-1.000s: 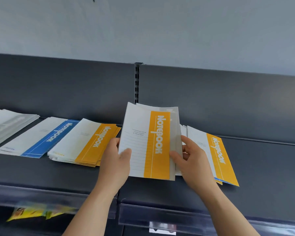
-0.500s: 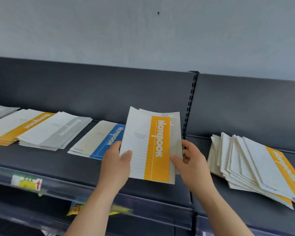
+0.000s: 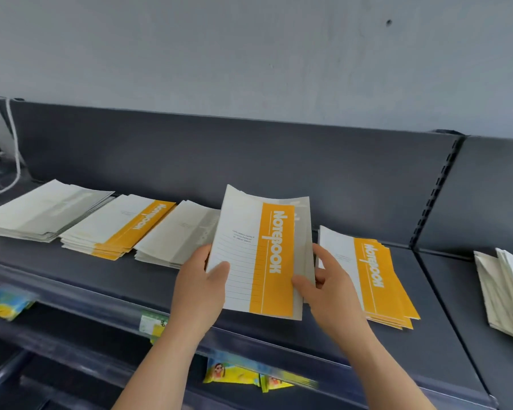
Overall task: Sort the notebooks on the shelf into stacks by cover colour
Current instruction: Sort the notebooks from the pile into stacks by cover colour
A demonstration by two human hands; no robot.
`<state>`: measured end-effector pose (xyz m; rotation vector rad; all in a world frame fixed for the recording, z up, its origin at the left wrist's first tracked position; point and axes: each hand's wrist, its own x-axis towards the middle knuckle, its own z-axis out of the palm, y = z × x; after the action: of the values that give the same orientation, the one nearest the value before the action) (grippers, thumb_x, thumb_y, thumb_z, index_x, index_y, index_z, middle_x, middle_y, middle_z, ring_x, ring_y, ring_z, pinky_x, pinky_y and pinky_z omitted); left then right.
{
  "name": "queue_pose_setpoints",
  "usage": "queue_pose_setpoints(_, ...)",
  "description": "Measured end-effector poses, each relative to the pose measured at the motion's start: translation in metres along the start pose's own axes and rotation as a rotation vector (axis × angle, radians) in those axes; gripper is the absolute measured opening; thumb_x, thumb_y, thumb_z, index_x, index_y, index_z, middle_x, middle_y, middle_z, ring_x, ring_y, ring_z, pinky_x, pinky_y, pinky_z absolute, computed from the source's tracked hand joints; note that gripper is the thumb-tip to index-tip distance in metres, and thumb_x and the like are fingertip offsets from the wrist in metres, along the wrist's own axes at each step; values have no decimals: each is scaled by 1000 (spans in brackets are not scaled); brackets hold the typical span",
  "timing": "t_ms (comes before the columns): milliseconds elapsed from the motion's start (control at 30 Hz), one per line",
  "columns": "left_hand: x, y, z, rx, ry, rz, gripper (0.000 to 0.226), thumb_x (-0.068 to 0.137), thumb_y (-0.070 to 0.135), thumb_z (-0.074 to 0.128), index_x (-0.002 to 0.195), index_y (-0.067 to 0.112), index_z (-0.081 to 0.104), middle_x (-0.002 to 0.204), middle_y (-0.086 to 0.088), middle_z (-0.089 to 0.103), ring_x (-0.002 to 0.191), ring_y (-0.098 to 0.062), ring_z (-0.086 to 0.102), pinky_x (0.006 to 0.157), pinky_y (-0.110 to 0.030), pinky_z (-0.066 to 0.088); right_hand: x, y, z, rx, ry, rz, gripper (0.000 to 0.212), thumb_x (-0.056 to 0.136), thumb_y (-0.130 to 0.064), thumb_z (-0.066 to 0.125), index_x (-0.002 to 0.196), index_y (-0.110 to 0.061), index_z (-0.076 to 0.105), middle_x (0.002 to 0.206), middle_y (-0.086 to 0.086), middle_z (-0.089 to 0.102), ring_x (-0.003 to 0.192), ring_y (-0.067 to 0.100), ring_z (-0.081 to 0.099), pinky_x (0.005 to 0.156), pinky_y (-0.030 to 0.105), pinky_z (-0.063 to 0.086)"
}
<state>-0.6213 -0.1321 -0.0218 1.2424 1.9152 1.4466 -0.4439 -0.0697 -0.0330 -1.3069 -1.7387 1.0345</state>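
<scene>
Orange notebook (image 3: 267, 255), grey notebook (image 3: 304, 232) behind it, gripped by left hand (image 3: 199, 291) and right hand (image 3: 329, 291); if not separated, both may land on the nearby orange stack (image 3: 376, 276).

Light: fell soft, even, brightest on the wall (image 3: 249, 54).
Shadows: lay faint, soft-edged.
Blur: smeared packets (image 3: 237, 374) at lower edge.
Distortion: bowed the shelf (image 3: 444, 335) toward frame edges.

Both bare forearms reach forward. The left hand (image 3: 200, 287) and right hand (image 3: 329, 288) pinch the notebooks (image 3: 243, 261) from either side, thumbs in front.
</scene>
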Motion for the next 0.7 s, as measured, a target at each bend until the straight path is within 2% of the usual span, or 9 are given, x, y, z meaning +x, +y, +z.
queue_pose_setpoints(67,8,-8,-13,-18,31,-14,24,96,15,46,108,31,59,100,20,63,85,4,59,52,-9,48,9,-9,15,-2,-30,-21,62,91,-27,57,144,-33,25,124,-10,56,109,16,60,87,37,53)
queue_pose_setpoints(200,23,-22,-32,-38,104,-36,24,96,14,47,107,29,62,100,18,65,88,1,60,55,-10,49,29,-18,40,0,-68,-59,59,92,-26,56,142,-35,27,111,-12,60,95,10,60,82,32,54)
queue_pose_setpoints(333,39,-34,-49,-18,168,-43,24,96,13,47,107,29,62,101,18,64,88,2,60,52,-8,48,47,-26,67,0,-111,-61,57,91,-27,57,141,-35,29,121,-7,61,104,16,62,83,35,54)
queue_pose_setpoints(433,53,-43,-61,7,220,-37,27,96,12,45,109,27,63,104,16,65,91,-3,61,54,-11,49,57,-32,87,-13,-131,-57,55,91,-28,57,139,-33,31,120,-8,59,94,9,58,81,32,54)
queue_pose_setpoints(500,62,-48,-69,8,242,-44,27,95,11,45,107,26,64,102,15,66,90,-4,62,53,-11,48,64,-37,98,-25,-143,-55,53,91,-28,57,138,-32,33,115,-10,57,87,5,53,69,21,54)
queue_pose_setpoints(600,80,-56,-83,46,232,-29,26,95,9,46,103,27,63,99,15,65,89,-1,61,52,-9,46,75,-42,116,-36,-149,-49,50,91,-25,59,135,-29,37,106,-12,54,76,1,54,43,8,45)
queue_pose_setpoints(700,106,-67,-98,100,197,7,28,96,9,45,110,25,63,108,11,65,95,-5,61,60,-10,46,87,-47,136,-68,-125,-59,49,90,-25,59,135,-27,38,101,-15,58,76,-1,57,48,10,45)
